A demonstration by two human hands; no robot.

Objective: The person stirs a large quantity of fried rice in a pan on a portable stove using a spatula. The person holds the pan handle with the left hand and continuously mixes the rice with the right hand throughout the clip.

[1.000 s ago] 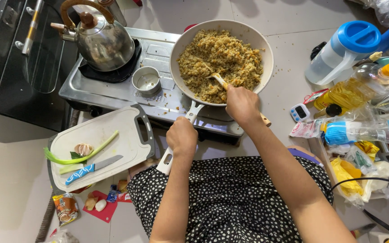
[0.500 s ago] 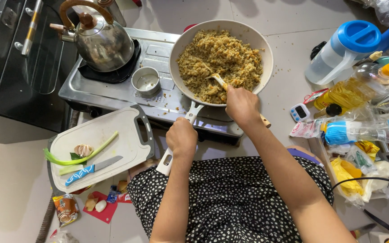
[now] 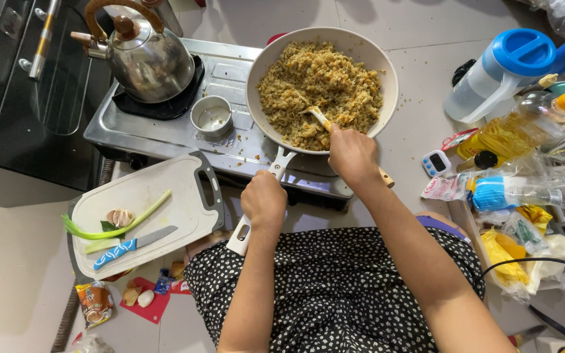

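Observation:
A wide cream frying pan [image 3: 387, 78] full of yellow-brown fried rice [image 3: 318, 91] sits on the right burner of a steel gas stove [image 3: 165, 134]. My left hand [image 3: 263, 199] is shut on the pan's white handle, near its middle. My right hand [image 3: 353, 155] grips a wooden spatula [image 3: 316, 116] whose blade is dug into the rice at the pan's near side. Both forearms reach out over my lap in a black dotted dress.
A steel kettle [image 3: 145, 55] stands on the left burner, a small metal cup [image 3: 212, 116] beside it. A white cutting board [image 3: 145, 209] holds a green onion, garlic and a blue-handled knife [image 3: 132, 243]. Oil bottle [image 3: 505, 134], blue-lidded jug [image 3: 501, 72], timer and bags crowd the right.
My hands keep their grips. The spatula has shifted only slightly in the rice.

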